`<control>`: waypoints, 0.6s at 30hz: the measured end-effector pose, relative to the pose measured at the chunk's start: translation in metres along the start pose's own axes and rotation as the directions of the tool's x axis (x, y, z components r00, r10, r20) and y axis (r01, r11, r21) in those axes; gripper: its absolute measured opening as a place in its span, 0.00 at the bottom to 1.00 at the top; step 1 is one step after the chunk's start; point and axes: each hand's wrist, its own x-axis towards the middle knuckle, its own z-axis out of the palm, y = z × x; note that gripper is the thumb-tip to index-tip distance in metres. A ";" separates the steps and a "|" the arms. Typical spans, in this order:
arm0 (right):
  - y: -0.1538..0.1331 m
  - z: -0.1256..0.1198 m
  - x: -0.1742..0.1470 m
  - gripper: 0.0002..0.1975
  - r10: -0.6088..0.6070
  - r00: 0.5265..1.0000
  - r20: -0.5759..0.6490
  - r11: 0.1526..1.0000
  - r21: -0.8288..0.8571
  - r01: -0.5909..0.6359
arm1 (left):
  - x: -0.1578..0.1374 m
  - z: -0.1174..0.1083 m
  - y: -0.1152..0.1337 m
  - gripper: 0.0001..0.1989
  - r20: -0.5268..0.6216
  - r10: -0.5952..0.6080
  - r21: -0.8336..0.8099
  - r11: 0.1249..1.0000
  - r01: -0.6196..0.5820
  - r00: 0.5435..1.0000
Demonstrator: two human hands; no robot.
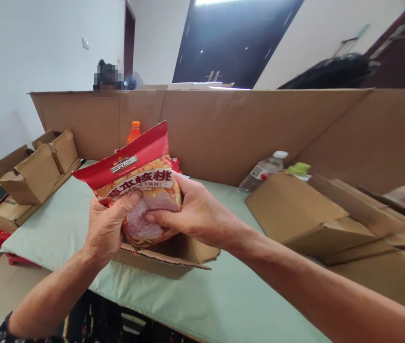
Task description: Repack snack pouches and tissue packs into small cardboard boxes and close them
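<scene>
Packet [150,183] aslant, red end [152,143] uppermost

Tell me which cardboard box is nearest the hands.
The open box in the middle, directly beneath the held red-topped bag. The left-side boxes and right-side boxes stand farther off.

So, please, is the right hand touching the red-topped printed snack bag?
Touching: in the head view, the right hand presses its thumb against the snack bag.

Glare on dark doors [238,40], right side apparently motion-blurred.
</scene>
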 end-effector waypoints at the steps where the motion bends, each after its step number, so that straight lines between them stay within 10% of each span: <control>1: 0.002 0.000 -0.002 0.26 -0.011 1.000 -0.023 1.000 0.017 0.012 | -0.001 -0.001 -0.003 0.22 0.044 -0.010 0.021 1.000 0.009 0.999; 6: 0.010 -0.015 -0.020 0.20 -0.125 0.972 -0.196 0.992 -0.038 0.120 | -0.011 -0.034 -0.003 0.33 0.271 0.061 0.342 0.927 -0.155 0.961; 9: 0.021 -0.024 -0.035 0.17 -0.141 0.961 -0.238 0.974 -0.208 0.092 | -0.021 -0.059 0.007 0.31 0.457 -0.004 0.705 0.612 -0.359 0.890; 13: 0.041 -0.020 -0.047 0.08 -0.020 1.000 0.015 0.853 -0.522 0.025 | -0.033 -0.078 0.017 0.13 0.659 -0.276 0.752 0.230 -0.618 0.699; 18: 0.050 -0.005 -0.037 0.05 0.329 0.920 0.212 0.556 -0.831 -0.008 | -0.044 -0.091 0.021 0.10 0.662 -0.237 0.743 0.090 -0.663 0.711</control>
